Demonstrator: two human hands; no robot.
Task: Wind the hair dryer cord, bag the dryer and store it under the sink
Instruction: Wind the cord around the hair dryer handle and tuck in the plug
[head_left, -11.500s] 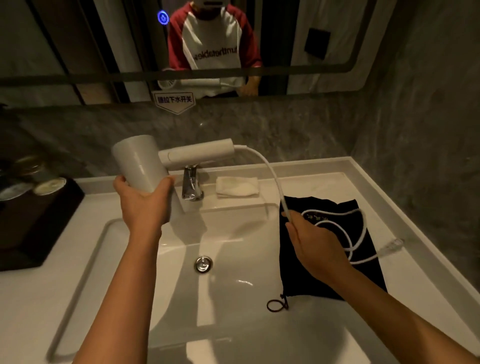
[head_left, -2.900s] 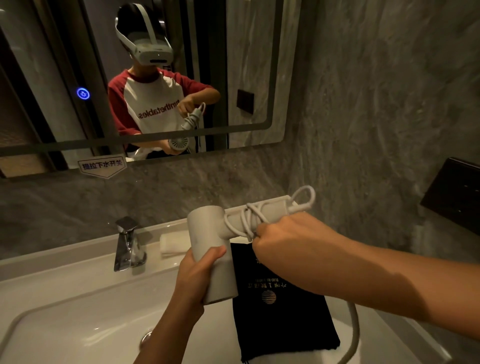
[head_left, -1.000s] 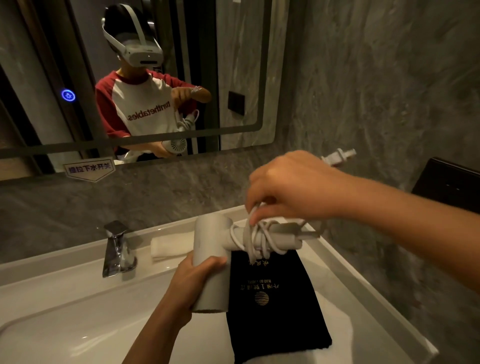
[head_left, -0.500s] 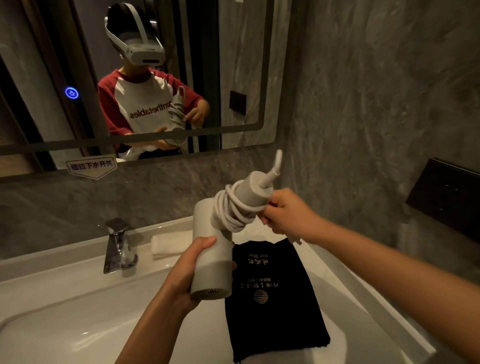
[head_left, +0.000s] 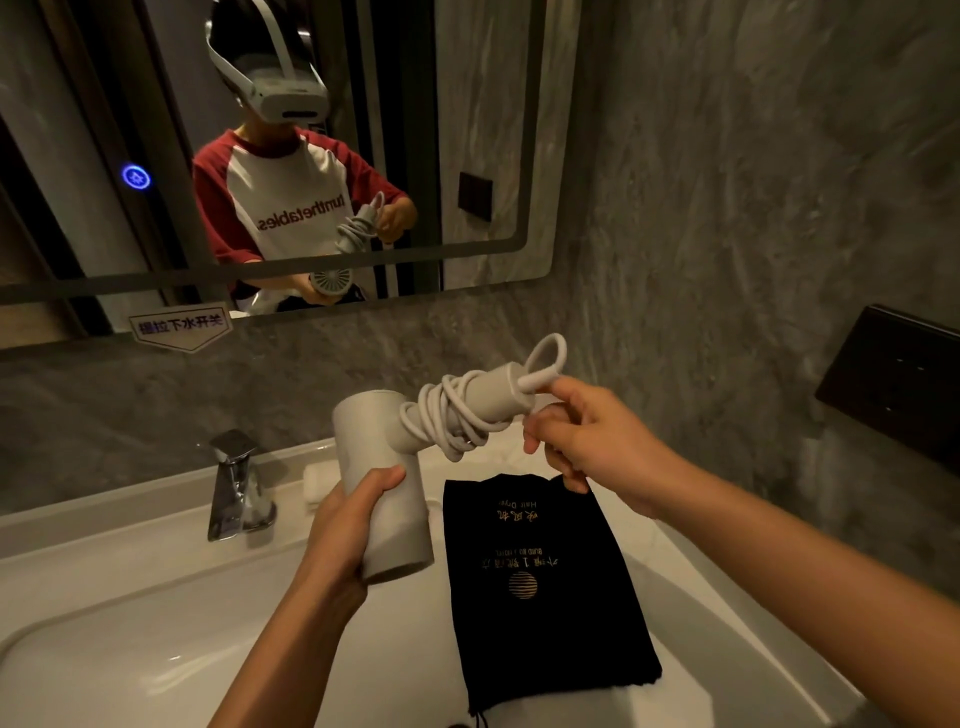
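My left hand (head_left: 345, 525) grips the barrel of the white hair dryer (head_left: 382, 483), held above the sink with its handle pointing up to the right. The white cord (head_left: 452, 421) is coiled several times around the handle, and a loop of it sticks out past the handle's end. My right hand (head_left: 587, 441) is at the handle's end, fingers pinched on the cord there. The plug is hidden. A black drawstring bag (head_left: 545, 587) with gold print lies flat on the counter, below the dryer and to the right of the basin.
A white sink basin (head_left: 130, 649) fills the lower left, with a chrome faucet (head_left: 236, 486) behind it and a folded white towel (head_left: 319, 480) beside it. A mirror (head_left: 467, 130) hangs above. The grey stone wall on the right carries a black panel (head_left: 893, 379).
More cord is wound on the handle than a second ago. My right hand has moved from beneath the handle to its end, and a cord loop now sticks out there.
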